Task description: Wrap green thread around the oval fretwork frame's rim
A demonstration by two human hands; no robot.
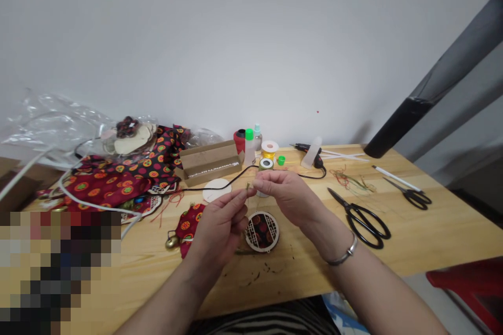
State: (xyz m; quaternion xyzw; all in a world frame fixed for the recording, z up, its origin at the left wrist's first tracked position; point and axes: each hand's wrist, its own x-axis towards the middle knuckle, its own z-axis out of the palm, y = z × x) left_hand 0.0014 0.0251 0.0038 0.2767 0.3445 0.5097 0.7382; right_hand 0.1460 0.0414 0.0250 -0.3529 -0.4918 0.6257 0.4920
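Golden-brown scrap of cord (248, 186) at mid-frame, pinched by the fingertips of left hand (220, 224) and right hand (294, 197), held close together; too small to tell knotted from loose. Just below, at lower centre, round lattice frame (262, 231) flat on wooden table (432, 235), partly hidden by the left hand. Done, by the look of it: dark patterned cloth set behind the lattice. Seemingly unfinished: the cord, any link to the frame unclear.

Left of centre, open cardboard box (206, 157) with a pale strip inside, otherwise hard to make out. At far left, clear plastic bag (51, 115); nearby, pale flat pieces (133, 138), in or under plastic. Beyond the hands, green-capped bottle (249, 152) and clear bottle (257, 139), contents impossible to tell. Right of centre, white bottle (312, 152), tilted; between the bottles, loose green cap (281, 160).
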